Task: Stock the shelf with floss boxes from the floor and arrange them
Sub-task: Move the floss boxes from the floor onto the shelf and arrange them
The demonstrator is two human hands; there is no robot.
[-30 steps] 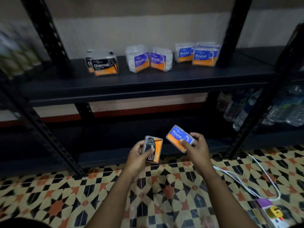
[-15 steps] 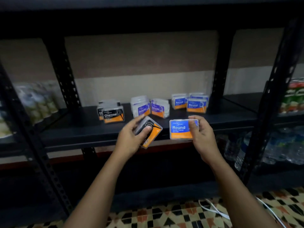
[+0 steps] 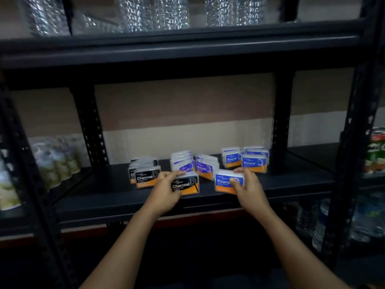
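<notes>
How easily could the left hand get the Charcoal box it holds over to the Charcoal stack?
Probably yes: the left hand grips the Charcoal box just right of the Charcoal stack, with only bare shelf between.

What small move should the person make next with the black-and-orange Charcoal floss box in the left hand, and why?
Probably slide the black-and-orange Charcoal floss box left, into line with the Charcoal row. The left hand grips it at the dark metal shelf front, before the blue-and-orange Smooth boxes, away from its kind.
</notes>
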